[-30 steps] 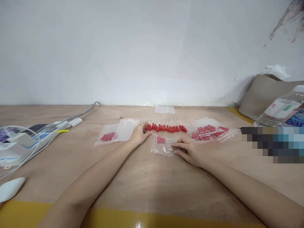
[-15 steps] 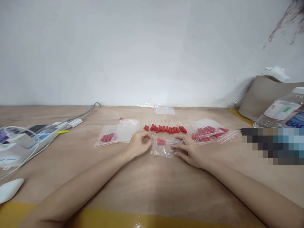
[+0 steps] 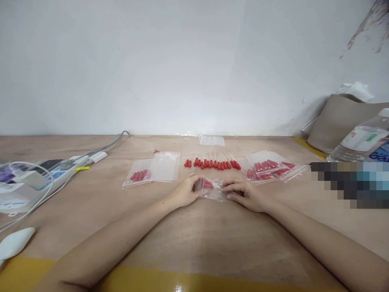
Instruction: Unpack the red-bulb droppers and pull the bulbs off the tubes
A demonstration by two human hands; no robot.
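A clear zip-lock bag (image 3: 216, 194) lies between my hands, with red-bulbed droppers inside, their bulbs toward the left. My left hand (image 3: 187, 190) has its fingers closed on the bag's zip edge. At the other end, my right hand (image 3: 247, 195) grips the plastic with bent fingers; the bag looks crumpled there. Just beyond, a row of loose droppers (image 3: 212, 164) has red bulbs facing me and thin clear stems pointing away.
Filled bags (image 3: 267, 166) overlap at the right. Another filled bag (image 3: 139, 174) and a stack of flat bags (image 3: 165, 166) sit at the left. A flat bag (image 3: 212, 140) is near the wall. A power strip (image 3: 54, 178) with cables, a bottle (image 3: 358, 138) and a grey-brown container (image 3: 331, 121) flank the table.
My left hand has moved right onto the bag's zip edge and closed on it. The bag has bunched up between both hands, and the view has shifted slightly.
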